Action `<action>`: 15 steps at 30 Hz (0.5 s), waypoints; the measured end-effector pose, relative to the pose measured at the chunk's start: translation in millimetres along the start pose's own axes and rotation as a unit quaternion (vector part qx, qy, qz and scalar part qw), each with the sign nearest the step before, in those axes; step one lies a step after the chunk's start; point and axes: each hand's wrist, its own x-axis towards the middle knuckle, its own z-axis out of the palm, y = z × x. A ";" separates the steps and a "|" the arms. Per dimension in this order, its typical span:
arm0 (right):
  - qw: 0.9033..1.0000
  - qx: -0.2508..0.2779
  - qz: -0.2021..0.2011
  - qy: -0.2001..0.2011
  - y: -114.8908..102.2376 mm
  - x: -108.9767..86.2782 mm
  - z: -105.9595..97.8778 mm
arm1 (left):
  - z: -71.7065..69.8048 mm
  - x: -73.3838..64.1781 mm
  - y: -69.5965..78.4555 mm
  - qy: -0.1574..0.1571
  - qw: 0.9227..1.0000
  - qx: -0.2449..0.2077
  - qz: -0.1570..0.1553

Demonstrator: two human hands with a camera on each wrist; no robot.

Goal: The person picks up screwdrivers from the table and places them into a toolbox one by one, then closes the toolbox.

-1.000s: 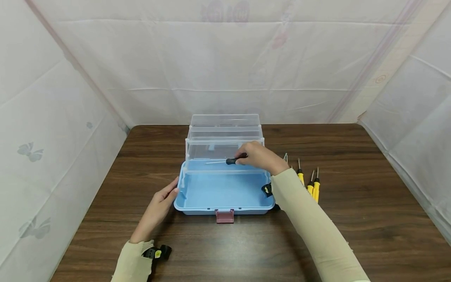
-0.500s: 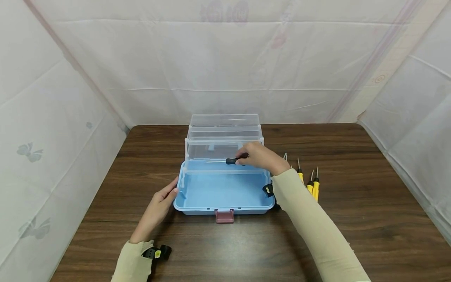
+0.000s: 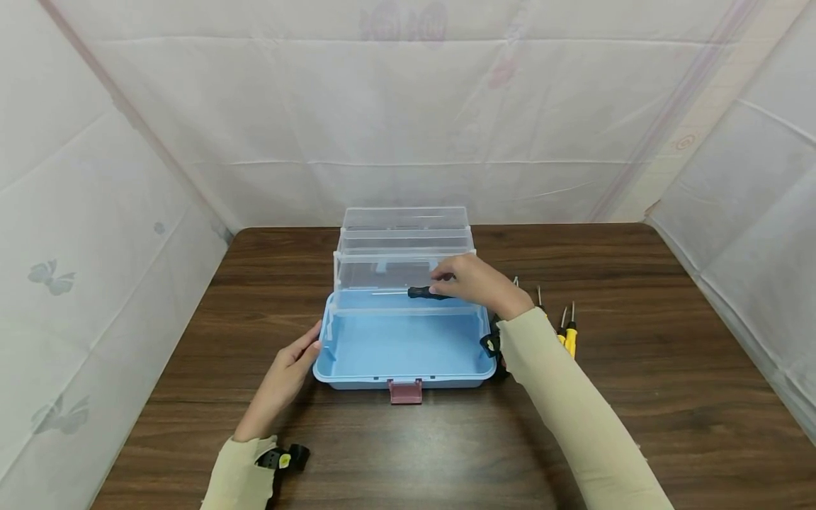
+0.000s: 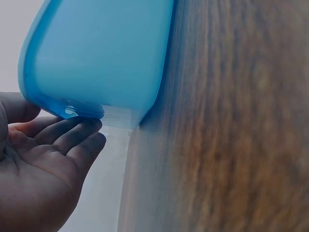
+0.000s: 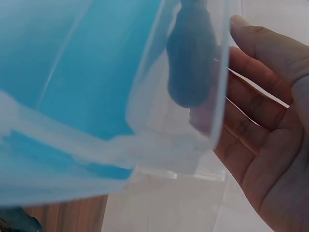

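A blue toolbox [image 3: 408, 347] stands opened, its clear stacked trays [image 3: 404, 241] raised at the back. A screwdriver with a black handle [image 3: 419, 292] lies in the lowest clear tray, its thin shaft pointing left. My right hand [image 3: 472, 283] hovers over the handle's right end. In the right wrist view the handle shows through the tray wall, with the thumb apart from it and the fingers loosely spread beside and behind the wall. My left hand [image 3: 287, 372] rests against the box's left side, fingers fairly straight along the wall and thumb at the rim.
Several yellow-and-black screwdrivers [image 3: 571, 341] lie on the wooden table [image 3: 669, 368] right of the box, partly hidden by the right sleeve. A maroon latch [image 3: 405, 392] hangs at the box front. White sheeting [image 3: 408, 127] closes off the back and sides.
My right hand has shifted slightly right, its fingers loosening off the black handle, which stays in the tray. The left hand and toolbox look the same.
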 end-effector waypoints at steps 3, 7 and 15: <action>1.000 0.002 -0.006 0.014 -0.1 -3.7 -3.9 | -0.3 -0.2 -0.3 0.001 1.000 0.002 -0.003; 0.999 0.005 -0.001 0.038 1.7 -13.5 -10.1 | 0.4 -0.8 -0.8 0.002 1.000 0.001 -0.002; 0.997 -0.002 0.016 0.078 11.9 -38.0 -20.0 | 2.3 -1.3 -1.5 0.003 1.000 0.001 0.004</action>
